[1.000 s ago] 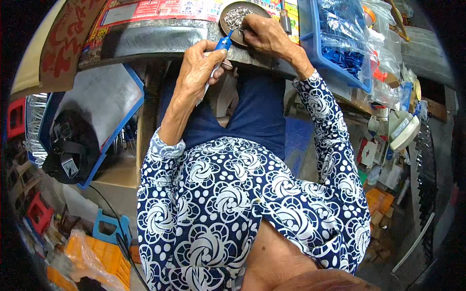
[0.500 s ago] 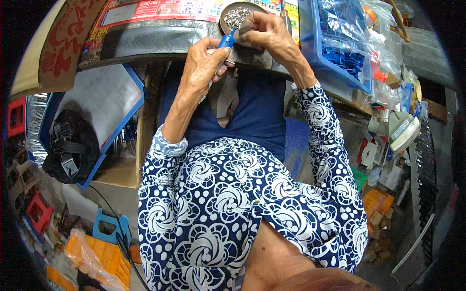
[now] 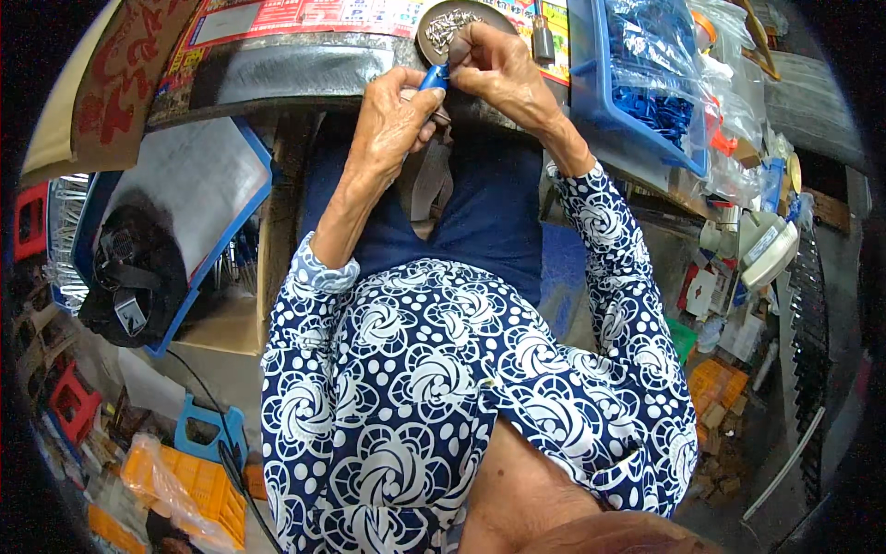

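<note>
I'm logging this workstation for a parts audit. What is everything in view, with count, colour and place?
small part: one, blue, pinched between both hands at the table edge
dish: one, brown, round, holding small silvery pieces, behind the hands
bin: one, blue, filled with bagged blue parts, right of the dish
fan: one, black, on a grey board, lower left
crate: one, orange, floor, bottom left
stool: one, blue, floor, beside the crate
left hand: holds the blue part
right hand: fingers on the same part

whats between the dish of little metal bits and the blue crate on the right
In the head view, a small dark bottle-like object stands between the round dish and the blue crate, on the colourful printed sheet.
</note>
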The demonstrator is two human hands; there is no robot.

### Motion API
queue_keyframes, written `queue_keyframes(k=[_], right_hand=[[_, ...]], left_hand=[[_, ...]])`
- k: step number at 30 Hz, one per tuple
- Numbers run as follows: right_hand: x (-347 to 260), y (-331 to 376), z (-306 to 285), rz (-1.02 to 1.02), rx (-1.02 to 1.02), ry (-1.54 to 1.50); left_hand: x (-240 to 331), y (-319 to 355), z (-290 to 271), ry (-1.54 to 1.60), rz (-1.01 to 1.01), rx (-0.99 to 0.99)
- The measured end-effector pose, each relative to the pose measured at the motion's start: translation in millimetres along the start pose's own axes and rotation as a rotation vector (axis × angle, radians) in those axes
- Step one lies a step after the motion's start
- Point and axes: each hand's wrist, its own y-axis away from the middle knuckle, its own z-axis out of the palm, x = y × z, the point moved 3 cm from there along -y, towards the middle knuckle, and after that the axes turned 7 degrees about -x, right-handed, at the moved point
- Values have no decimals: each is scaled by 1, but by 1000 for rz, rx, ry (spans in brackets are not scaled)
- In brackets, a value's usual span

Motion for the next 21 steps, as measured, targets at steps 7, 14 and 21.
queue_keyframes(k=[7,14,21], right_hand=[[-13,11,5,-29,131,246],[-21,39,9,67,192,108],[-10,69,31,180,-10,-664]], left_hand=[[-1,5,6,-85,42,21],[4,26,9,-165,70,21],[6,47,8,-2,-99,-146]])
